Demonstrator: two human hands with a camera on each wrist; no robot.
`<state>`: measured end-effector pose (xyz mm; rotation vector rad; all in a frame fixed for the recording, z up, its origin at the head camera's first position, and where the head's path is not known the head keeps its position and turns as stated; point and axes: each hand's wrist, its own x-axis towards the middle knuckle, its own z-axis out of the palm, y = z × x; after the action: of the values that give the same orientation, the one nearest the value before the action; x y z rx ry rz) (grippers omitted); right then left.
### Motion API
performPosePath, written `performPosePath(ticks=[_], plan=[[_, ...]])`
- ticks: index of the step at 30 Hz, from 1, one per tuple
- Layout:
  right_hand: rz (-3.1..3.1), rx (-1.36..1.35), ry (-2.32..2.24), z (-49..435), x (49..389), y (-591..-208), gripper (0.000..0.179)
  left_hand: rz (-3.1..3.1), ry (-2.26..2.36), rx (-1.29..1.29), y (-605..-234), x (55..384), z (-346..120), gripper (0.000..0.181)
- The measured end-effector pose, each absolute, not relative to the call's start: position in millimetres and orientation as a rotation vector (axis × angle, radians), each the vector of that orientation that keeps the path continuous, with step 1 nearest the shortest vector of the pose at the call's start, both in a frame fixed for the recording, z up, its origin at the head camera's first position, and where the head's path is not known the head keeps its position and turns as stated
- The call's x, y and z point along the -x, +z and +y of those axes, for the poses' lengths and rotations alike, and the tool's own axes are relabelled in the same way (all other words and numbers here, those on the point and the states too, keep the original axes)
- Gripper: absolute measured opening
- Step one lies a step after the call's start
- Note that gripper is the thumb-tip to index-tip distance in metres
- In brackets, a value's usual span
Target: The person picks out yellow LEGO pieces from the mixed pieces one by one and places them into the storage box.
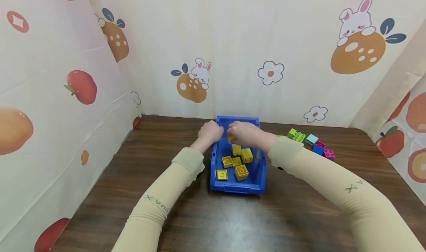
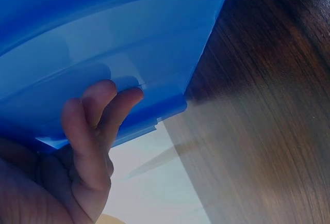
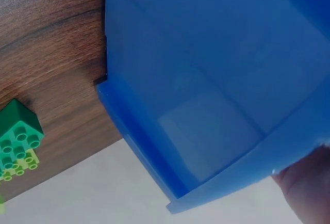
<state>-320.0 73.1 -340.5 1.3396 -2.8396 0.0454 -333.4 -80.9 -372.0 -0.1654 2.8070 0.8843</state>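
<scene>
A blue plastic bin [image 1: 237, 188] stands on the table with several yellow toy bricks [image 1: 247, 155] loose on its floor. At its back left rim is my left hand [image 1: 211, 131]; in the left wrist view its fingers [image 2: 85, 146] bend against the outer side of the bin wall [image 2: 154, 53], the thumb hidden. Over the back part of the bin, my right hand [image 1: 247, 133] pinches a yellow brick [image 1: 231, 138], mostly covered by the fingers. The right wrist view mainly shows the bin's outer wall [image 3: 206, 79], with part of the hand at the lower right edge.
Right of the bin, beyond my right forearm, lie lime green bricks [image 1: 298, 136], a light blue brick [image 1: 311, 139], a dark blue brick [image 1: 318, 150] and magenta bricks [image 1: 329, 154]. A dark green brick [image 3: 20, 121] shows in the right wrist view. A printed curtain [image 1: 239, 85] hangs behind the table.
</scene>
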Motion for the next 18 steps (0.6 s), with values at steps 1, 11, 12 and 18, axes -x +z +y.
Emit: performPosePath(ticks=[1, 11, 12, 18], plan=[[-2.847, -1.353, 0.039, 72, 320, -341, 0.024, 2.808, 0.889, 0.165, -372, 333, -81, 0.037], [-2.946, -1.501, 0.041, 66, 325, -354, 0.022, 2.812, 0.919, 0.158, -374, 331, -82, 0.037], [-2.946, -1.527, 0.037, 65, 326, -355, 0.021, 2.816, 0.922, 0.158, -374, 331, -82, 0.037], [-2.913, -1.646, 0.007, 62, 328, -361, 0.023, 2.842, 0.909, 0.142, -374, 330, -82, 0.038]])
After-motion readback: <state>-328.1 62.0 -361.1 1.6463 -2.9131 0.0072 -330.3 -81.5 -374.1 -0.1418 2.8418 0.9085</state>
